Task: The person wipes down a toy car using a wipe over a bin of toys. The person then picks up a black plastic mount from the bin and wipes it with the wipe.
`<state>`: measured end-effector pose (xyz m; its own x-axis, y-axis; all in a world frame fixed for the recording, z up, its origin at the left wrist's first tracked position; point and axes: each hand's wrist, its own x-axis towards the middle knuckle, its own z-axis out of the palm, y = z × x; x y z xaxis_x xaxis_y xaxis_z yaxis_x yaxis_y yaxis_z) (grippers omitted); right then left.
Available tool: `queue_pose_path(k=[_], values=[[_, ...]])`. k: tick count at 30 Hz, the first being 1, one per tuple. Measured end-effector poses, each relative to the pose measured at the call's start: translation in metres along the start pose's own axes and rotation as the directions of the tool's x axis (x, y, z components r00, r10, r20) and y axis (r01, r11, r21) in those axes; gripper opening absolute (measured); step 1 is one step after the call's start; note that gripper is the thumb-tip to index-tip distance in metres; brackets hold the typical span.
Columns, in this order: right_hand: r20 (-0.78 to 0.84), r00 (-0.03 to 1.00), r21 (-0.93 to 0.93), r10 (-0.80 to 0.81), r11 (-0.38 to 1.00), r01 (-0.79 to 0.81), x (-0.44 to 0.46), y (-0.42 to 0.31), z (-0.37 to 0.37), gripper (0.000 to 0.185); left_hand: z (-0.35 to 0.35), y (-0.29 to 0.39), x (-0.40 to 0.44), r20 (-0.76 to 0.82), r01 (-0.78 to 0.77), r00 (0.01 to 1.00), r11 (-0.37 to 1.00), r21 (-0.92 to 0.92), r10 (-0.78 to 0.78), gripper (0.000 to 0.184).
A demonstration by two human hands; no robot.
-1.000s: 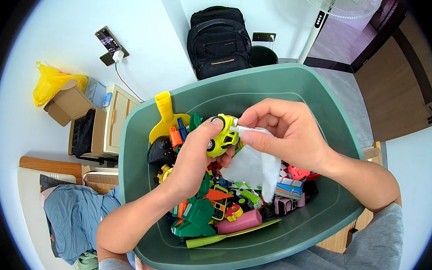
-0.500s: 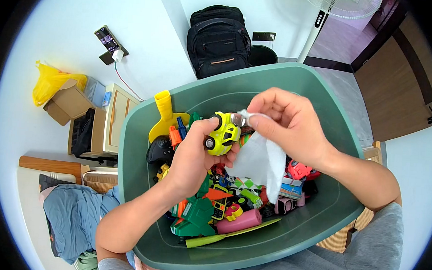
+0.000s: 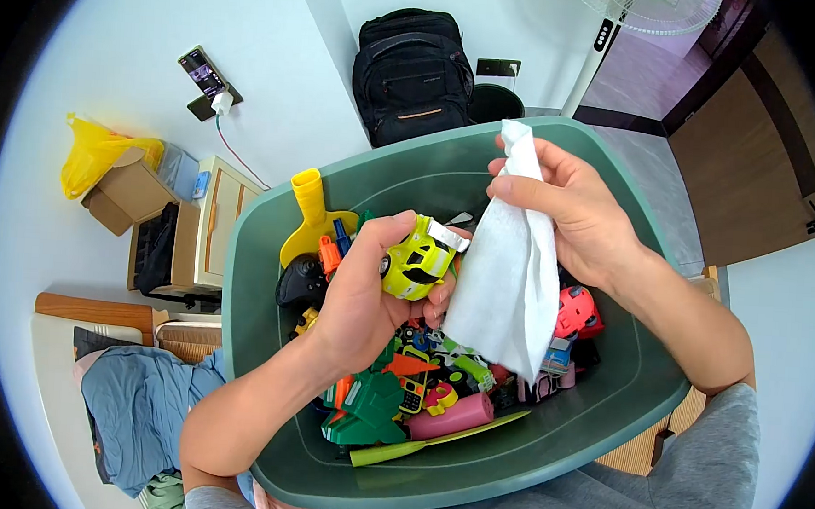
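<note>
A yellow-green toy car [image 3: 415, 262] with black windows and a silvery end is gripped between the thumb and fingers of my left hand [image 3: 361, 294]. My right hand [image 3: 571, 203] pinches a white cloth or wipe [image 3: 508, 269] near its top, and the rest hangs down beside the car, apart from it. Both hands are above a big green tub [image 3: 623, 358] full of toys. Under them lie a pink cylinder [image 3: 451, 417], green toy pieces [image 3: 372, 409], a red toy car [image 3: 577, 311] and a black game controller [image 3: 302, 283].
A yellow scoop [image 3: 308, 214] leans on the tub's left wall, and a lime flat toy [image 3: 439, 438] lies near the front. Behind the tub stand a black backpack [image 3: 414, 80] and a fan [image 3: 595, 57]. Cardboard boxes [image 3: 134, 194] and blue clothing [image 3: 146, 407] are at left.
My right hand has drawn the cloth up and right, away from the toy car, so it hangs more spread out. The car has turned in my left hand.
</note>
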<state>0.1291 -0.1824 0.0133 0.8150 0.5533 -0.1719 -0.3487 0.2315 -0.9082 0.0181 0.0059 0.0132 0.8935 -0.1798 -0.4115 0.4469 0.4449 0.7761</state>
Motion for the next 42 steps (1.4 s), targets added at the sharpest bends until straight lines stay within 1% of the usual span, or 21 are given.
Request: queue_pose_path(k=[6, 8, 9, 10, 13, 16, 18, 20, 21, 24, 25, 29, 32, 34, 36, 37, 38, 39, 40, 41, 42], values=[[-0.030, 0.999, -0.029, -0.029, 0.999, 0.028, 0.001, -0.002, -0.001, 0.033, -0.001, -0.002, 0.000, -0.059, 0.017, 0.998, 0.999, 0.042, -0.015, 0.051], [-0.030, 0.999, -0.039, -0.017, 0.999, 0.015, 0.002, 0.001, -0.003, 0.032, -0.002, -0.003, 0.000, -0.056, -0.010, 0.998, 0.994, 0.108, 0.016, 0.047], [-0.013, 0.998, -0.097, -0.068, 0.993, 0.067, 0.002, 0.003, -0.004, 0.031, -0.002, -0.004, 0.000, -0.056, -0.009, 0.998, 0.994, 0.108, 0.016, 0.047], [0.008, 0.993, -0.154, -0.118, 0.981, 0.118, 0.002, 0.005, -0.005, 0.031, -0.002, -0.004, 0.000, -0.042, -0.038, 0.998, 0.988, 0.147, 0.044, 0.046], [0.035, 0.989, -0.205, -0.144, 0.968, 0.148, -0.001, 0.006, -0.003, 0.031, -0.006, -0.005, 0.000, -0.021, -0.096, 0.994, 0.975, 0.202, 0.103, 0.047], [0.070, 0.991, -0.253, -0.116, 0.959, 0.131, -0.003, 0.010, 0.000, 0.029, -0.001, -0.005, -0.002, -0.031, -0.155, 0.986, 0.961, 0.229, 0.167, 0.051], [0.096, 0.985, -0.232, -0.142, 0.959, 0.161, -0.005, 0.013, 0.005, 0.027, 0.001, -0.004, -0.002, -0.044, -0.185, 0.979, 0.954, 0.237, 0.201, 0.053], [0.111, 0.985, -0.300, -0.133, 0.940, 0.161, -0.007, 0.014, 0.007, 0.025, -0.006, -0.003, -0.003, 0.184, -0.139, 0.978, 0.960, 0.243, 0.095, 0.044], [0.124, 0.984, -0.297, -0.128, 0.941, 0.160, -0.009, 0.011, 0.008, 0.024, -0.007, -0.004, -0.003, 0.229, -0.111, 0.972, 0.968, 0.226, 0.058, 0.040], [0.093, 0.987, -0.356, -0.131, 0.921, 0.156, -0.008, 0.012, 0.008, 0.024, 0.002, -0.006, -0.007, 0.190, -0.065, 0.981, 0.978, 0.196, 0.027, 0.038], [0.093, 0.987, -0.357, -0.132, 0.921, 0.156, -0.009, 0.013, 0.008, 0.024, -0.002, -0.008, -0.004, 0.226, -0.084, 0.974, 0.969, 0.233, 0.030, 0.059], [0.037, 0.992, -0.381, -0.123, 0.916, 0.128, -0.010, 0.015, 0.008, 0.025, -0.005, -0.007, -0.002, 0.247, -0.106, 0.968, 0.971, 0.214, 0.051, 0.058], [0.052, 0.990, -0.396, -0.129, 0.908, 0.139, -0.011, 0.016, 0.010, 0.025, -0.003, -0.009, -0.001, 0.274, -0.108, 0.961, 0.964, 0.244, 0.038, 0.051], [0.076, 0.989, -0.413, -0.124, 0.899, 0.145, -0.012, 0.016, 0.012, 0.026, -0.001, -0.009, -0.001, 0.230, -0.094, 0.973, 0.927, 0.364, 0.009, 0.042], [0.136, 0.979, -0.418, -0.154, 0.887, 0.197, -0.014, 0.017, 0.015, 0.028, 0.000, -0.008, -0.001, 0.223, -0.095, 0.975, 0.912, 0.400, 0.004, 0.036], [0.153, 0.986, -0.389, -0.065, 0.913, 0.121, -0.016, 0.013, 0.014, 0.038, -0.001, -0.008, 0.000, 0.185, -0.077, 0.983, 0.906, 0.417, -0.002, 0.036], [0.154, 0.986, -0.391, -0.067, 0.912, 0.123, -0.014, 0.015, 0.013, 0.038, -0.001, -0.008, 0.000, 0.148, -0.058, 0.989, 0.899, 0.434, -0.007, 0.036], [0.130, 0.937, -0.500, -0.323, 0.795, 0.344, -0.012, 0.018, 0.012, 0.044, 0.000, -0.008, 0.001, 0.148, -0.061, 0.989, 0.899, 0.434, -0.005, 0.036], [0.139, 0.819, -0.602, -0.557, 0.609, 0.517, -0.011, 0.019, 0.012, 0.050, 0.001, -0.008, 0.002, 0.131, -0.067, 0.991, 0.897, 0.438, 0.010, 0.031], [0.149, 0.784, -0.620, -0.602, 0.561, 0.548, -0.014, 0.015, 0.010, 0.057, 0.001, -0.008, 0.002, 0.115, -0.073, 0.993, 0.894, 0.441, 0.024, 0.027], [0.317, 0.682, -0.655, -0.659, 0.368, 0.660, -0.021, 0.005, 0.010, 0.055, 0.000, -0.009, 0.002, 0.117, -0.077, 0.993, 0.894, 0.442, 0.028, 0.027]])
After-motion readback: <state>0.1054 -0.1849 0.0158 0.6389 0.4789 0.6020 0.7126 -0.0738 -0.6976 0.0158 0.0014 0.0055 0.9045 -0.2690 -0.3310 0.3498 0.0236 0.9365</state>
